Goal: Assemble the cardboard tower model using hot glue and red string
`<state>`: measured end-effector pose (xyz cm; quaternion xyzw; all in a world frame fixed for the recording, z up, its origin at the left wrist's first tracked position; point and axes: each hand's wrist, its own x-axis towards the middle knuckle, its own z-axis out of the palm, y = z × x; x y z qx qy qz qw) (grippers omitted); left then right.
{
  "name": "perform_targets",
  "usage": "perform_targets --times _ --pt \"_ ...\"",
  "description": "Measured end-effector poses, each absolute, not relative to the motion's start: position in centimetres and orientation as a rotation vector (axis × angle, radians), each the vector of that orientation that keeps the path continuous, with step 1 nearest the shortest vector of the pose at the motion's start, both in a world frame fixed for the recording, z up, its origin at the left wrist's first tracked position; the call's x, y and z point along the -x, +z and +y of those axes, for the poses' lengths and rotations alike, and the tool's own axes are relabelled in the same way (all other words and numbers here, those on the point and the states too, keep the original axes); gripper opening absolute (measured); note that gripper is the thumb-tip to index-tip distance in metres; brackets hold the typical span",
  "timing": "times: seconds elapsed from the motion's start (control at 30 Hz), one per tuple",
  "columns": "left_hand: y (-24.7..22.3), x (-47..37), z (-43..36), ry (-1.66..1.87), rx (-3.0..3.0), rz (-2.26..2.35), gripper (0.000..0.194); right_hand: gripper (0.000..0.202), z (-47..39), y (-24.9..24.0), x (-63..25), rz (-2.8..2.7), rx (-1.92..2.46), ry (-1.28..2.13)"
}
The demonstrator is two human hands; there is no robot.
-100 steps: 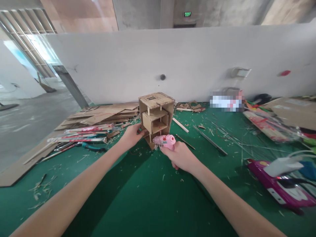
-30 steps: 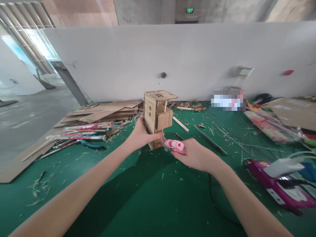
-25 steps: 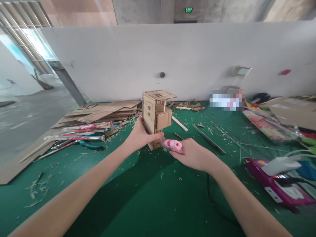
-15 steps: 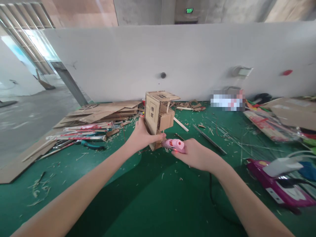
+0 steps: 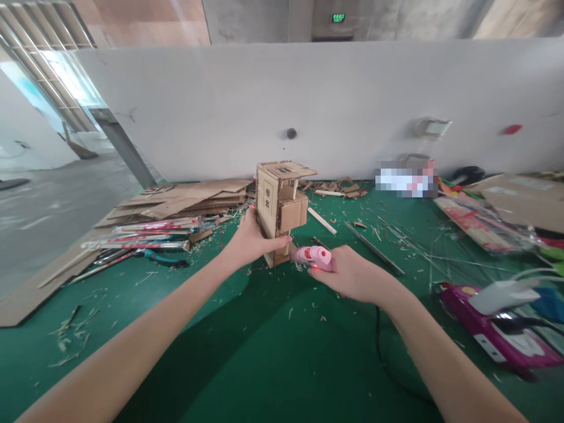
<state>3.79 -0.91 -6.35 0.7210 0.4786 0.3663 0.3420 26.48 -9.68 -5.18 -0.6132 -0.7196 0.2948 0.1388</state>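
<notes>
A small cardboard structure (image 5: 269, 202) with printed black characters stands upright near the middle of the green table (image 5: 273, 364). My left hand (image 5: 249, 244) grips its lower left part, with the thumb across the front edge. In my right hand (image 5: 348, 271) is a pink glue gun (image 5: 314, 256), its nozzle pointing left at the lower right edge of the cardboard structure. Whether the nozzle touches the cardboard is too small to tell. A small red light glows on the gun, and a dark cord hangs down beneath my right hand.
Stacked cardboard sheets (image 5: 185, 198), packaged sticks (image 5: 145, 244) and teal-handled pliers (image 5: 163, 258) lie on the left. Towards the right are a metal strip (image 5: 374, 248) and a magenta power strip (image 5: 497, 329) with plugs. A wooden stick (image 5: 321, 221) lies behind my right hand, with shavings scattered around.
The cardboard structure and my left hand have shifted slightly left. A narrow gap now shows between my left thumb and the glue gun, which my right hand still holds.
</notes>
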Motion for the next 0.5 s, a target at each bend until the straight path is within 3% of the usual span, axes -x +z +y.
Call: perform_targets --times 0.5 --pt "-5.1 -3.9 -1.4 0.937 -1.875 1.195 0.086 0.036 -9.3 -5.4 -26.5 -1.998 1.741 1.000"
